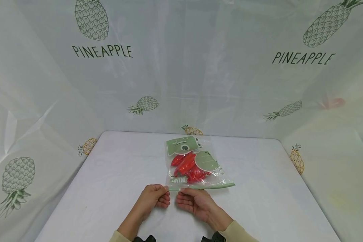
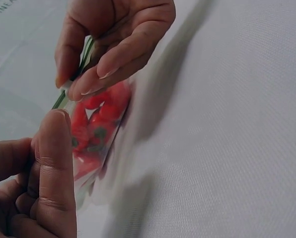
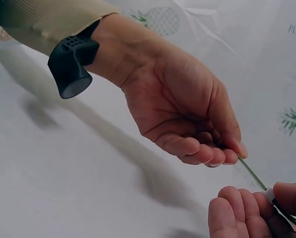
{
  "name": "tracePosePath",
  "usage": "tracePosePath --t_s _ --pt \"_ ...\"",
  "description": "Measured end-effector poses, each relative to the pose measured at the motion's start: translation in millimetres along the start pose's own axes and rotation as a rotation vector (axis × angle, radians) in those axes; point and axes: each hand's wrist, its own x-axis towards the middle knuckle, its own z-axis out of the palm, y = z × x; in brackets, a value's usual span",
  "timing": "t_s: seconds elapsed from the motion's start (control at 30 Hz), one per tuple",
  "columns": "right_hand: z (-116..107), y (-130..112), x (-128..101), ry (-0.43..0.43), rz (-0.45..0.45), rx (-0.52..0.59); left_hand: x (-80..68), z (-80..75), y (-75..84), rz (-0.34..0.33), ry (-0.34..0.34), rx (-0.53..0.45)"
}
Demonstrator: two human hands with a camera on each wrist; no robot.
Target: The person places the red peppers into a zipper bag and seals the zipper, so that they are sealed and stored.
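A clear zip bag point(image 1: 206, 161) with green prints lies on the white table, its green-edged mouth toward me. Several red peppers point(image 1: 186, 164) are inside; green parts show among them in the left wrist view. My left hand point(image 1: 152, 200) pinches the left end of the mouth strip between thumb and curled fingers. Just to its right, my right hand point(image 1: 199, 203) pinches the small white slider point(image 3: 268, 194) on the green strip point(image 3: 252, 172), thumb on top. A short stretch of strip shows between the hands. The slider is partly covered by the fingertips.
The white tabletop point(image 1: 121, 164) spreads around the bag. A pale curtain point(image 1: 199, 74) printed with pineapples hangs behind and at both sides. A blurred red shape point(image 1: 335, 103) shows through it at the right. Dark devices sit on both wrists.
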Motion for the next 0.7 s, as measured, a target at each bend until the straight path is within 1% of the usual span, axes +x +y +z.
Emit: tracePosePath --t_s 0.4,0.7 --pt "-5.2 -1.8 -0.7 0.011 0.007 -0.009 -0.6 -1.9 0.3 0.007 0.014 -0.006" --pt "-9.0 -2.0 -1.7 0.019 -0.012 -0.004 -0.2 -4.0 0.4 0.011 0.036 -0.004"
